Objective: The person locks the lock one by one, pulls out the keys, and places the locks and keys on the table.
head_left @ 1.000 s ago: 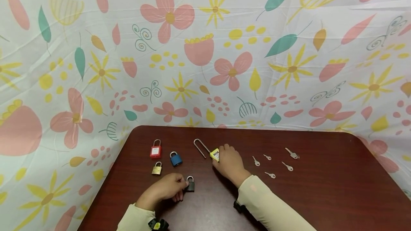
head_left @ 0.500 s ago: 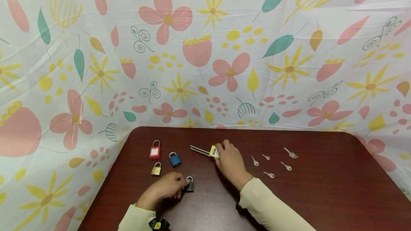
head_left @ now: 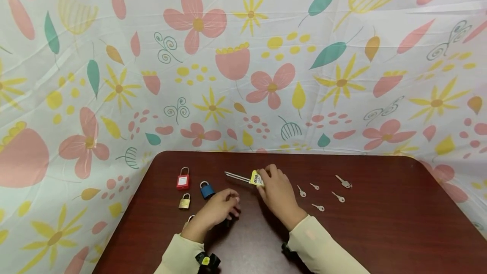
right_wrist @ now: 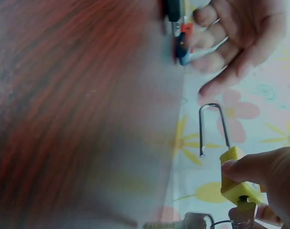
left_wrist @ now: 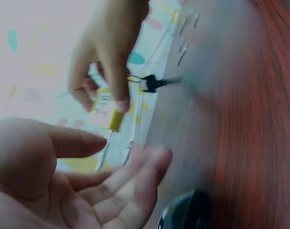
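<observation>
My right hand [head_left: 280, 195] grips a yellow padlock [head_left: 256, 178] by its body, above the table. Its long shackle [right_wrist: 211, 106] stands open, one leg free of the body. In the right wrist view a key [right_wrist: 245, 211] sits in the bottom of the lock. A ring [right_wrist: 223, 222] joins it to a second key [right_wrist: 183, 223] that hangs loose. My left hand [head_left: 217, 208] holds nothing; its fingers are spread and loosely bent, near the shackle in the left wrist view. Behind that hand, a black padlock [left_wrist: 187, 210] stands mostly hidden in the head view.
Left on the dark wooden table [head_left: 380, 231] stand red [head_left: 183, 182], blue [head_left: 207, 190] and brass [head_left: 184, 202] padlocks. Another shackle [head_left: 189, 220] peeks out beside the left wrist. Several loose keys [head_left: 318, 207] lie right of the right hand. A flowered cloth [head_left: 243, 75] hangs behind.
My left hand has let go of the black padlock and moved right and up, toward the yellow one. My right hand has turned the yellow padlock and shifted slightly right.
</observation>
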The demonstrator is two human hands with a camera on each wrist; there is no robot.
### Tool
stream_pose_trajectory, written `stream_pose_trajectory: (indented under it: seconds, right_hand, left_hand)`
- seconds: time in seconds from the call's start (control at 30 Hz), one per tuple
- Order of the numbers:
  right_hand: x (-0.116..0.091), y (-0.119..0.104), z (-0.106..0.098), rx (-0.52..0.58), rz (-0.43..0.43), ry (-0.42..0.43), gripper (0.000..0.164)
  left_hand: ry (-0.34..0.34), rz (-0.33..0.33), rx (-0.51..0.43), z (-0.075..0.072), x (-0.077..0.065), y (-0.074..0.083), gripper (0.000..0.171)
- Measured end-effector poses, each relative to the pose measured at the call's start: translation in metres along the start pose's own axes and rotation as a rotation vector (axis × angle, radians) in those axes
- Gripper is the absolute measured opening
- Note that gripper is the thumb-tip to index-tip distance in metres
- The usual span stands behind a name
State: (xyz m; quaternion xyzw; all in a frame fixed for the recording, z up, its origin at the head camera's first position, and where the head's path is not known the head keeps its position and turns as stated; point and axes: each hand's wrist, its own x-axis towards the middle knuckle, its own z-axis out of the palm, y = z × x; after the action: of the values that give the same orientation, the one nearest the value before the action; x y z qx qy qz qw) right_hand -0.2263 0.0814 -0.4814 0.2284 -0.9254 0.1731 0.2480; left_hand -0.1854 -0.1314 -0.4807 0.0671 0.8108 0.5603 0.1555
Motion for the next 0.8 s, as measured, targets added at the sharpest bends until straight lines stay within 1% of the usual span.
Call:
stream_pose_trajectory:
  seconds: [0.07, 0.13, 0.2, 0.27, 0.33, 0.5, 0.6, 0.7, 0.8]
  right_hand:
    - [0.000, 0.000, -0.005, 0.007, 0.006, 0.010, 0.048]
    - [0.000, -0.001, -0.010, 0.014, 0.017, 0.015, 0.048]
    - [-0.001, -0.001, -0.013, 0.023, 0.027, 0.024, 0.048]
    - [-0.001, -0.001, -0.017, 0.035, 0.037, 0.040, 0.049]
    - [-0.002, -0.001, -0.021, 0.046, 0.043, 0.060, 0.050]
    - [-0.003, 0.000, -0.028, 0.084, 0.065, 0.112, 0.052]
    - [-0.004, 0.001, -0.031, 0.110, 0.095, 0.133, 0.053]
    - [-0.005, 0.001, -0.031, 0.128, 0.128, 0.147, 0.054]
    - [-0.006, 0.001, -0.031, 0.149, 0.149, 0.152, 0.054]
  left_hand:
    - [0.034, 0.003, -0.010, 0.006, 0.005, 0.005, 0.048]
    - [0.071, 0.000, -0.057, 0.011, 0.010, 0.009, 0.058]
    - [0.111, 0.009, -0.141, 0.015, 0.015, 0.014, 0.064]
    - [0.147, 0.021, -0.238, 0.018, 0.021, 0.018, 0.065]
    - [0.174, 0.048, -0.320, 0.022, 0.026, 0.020, 0.065]
    - [0.213, 0.086, -0.511, 0.028, 0.034, 0.026, 0.062]
    - [0.236, 0.110, -0.607, 0.031, 0.037, 0.031, 0.055]
    - [0.270, 0.132, -0.666, 0.034, 0.040, 0.036, 0.046]
    - [0.297, 0.143, -0.685, 0.037, 0.042, 0.039, 0.039]
